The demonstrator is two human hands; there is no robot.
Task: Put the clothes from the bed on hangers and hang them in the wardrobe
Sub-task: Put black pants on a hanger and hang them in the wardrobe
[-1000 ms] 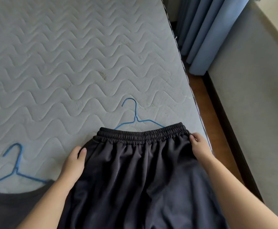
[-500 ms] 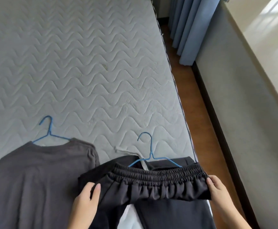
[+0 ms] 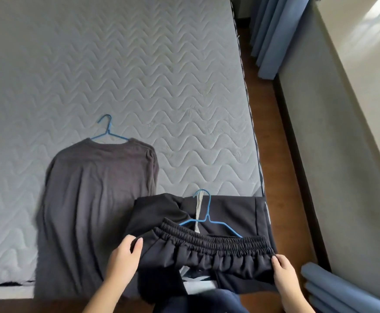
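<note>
Mattress (image 3: pixel 139 75) near edge now shows; left hand (image 3: pixel 122 260), right hand (image 3: pixel 284 274) still pinch trousers (image 3: pixel 218 251).

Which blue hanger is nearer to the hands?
The right hanger, lying on the black trousers; the other hanger is inside the grey shirt, farther away.

black trousers (image 3: pixel 218 256) draped over hanger (image 3: pixel 207 219), shirt (image 3: pixel 94 199) flat

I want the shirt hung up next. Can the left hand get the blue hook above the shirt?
Probably yes: the hook lies bare on the mattress, nothing covering it. But the left hand first must let go of the waistband.
</note>
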